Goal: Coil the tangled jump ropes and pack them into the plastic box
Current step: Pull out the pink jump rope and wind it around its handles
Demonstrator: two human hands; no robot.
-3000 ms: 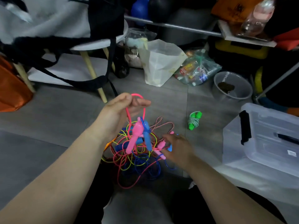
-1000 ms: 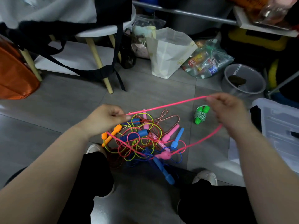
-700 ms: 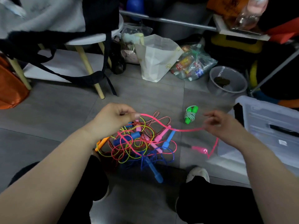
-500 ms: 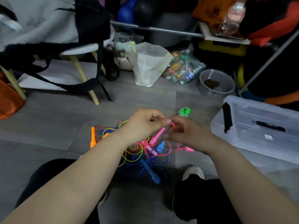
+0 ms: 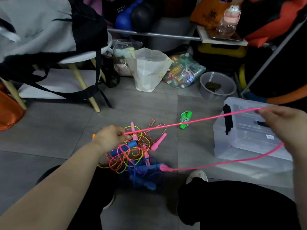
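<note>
On the floor between our knees: tangle of jump ropes, not sorted yet.

Change vs half a second back: the hands were bunched together over the pile. Now the right hand is swung out wide above the plastic box, and the left hand is parked at the pile. The pink rope runs taut between them, then loops from the right hand back down to its pink handle at the near edge of the tangle. Both hands pinch that rope, fingers curled on it.

Our read: we're pulling one arm-span per loop. Pink looks mostly free of the tangle, coiling is under way, and nothing is packed.

Counts:
- 1 box, lid on.
- 1 green rope, already bundled, on the tiles between pile and box.
- Tangle: pink, yellow, blue and red-white cords, plus 1 orange handle tip. We can't tell the exact rope count.
</note>
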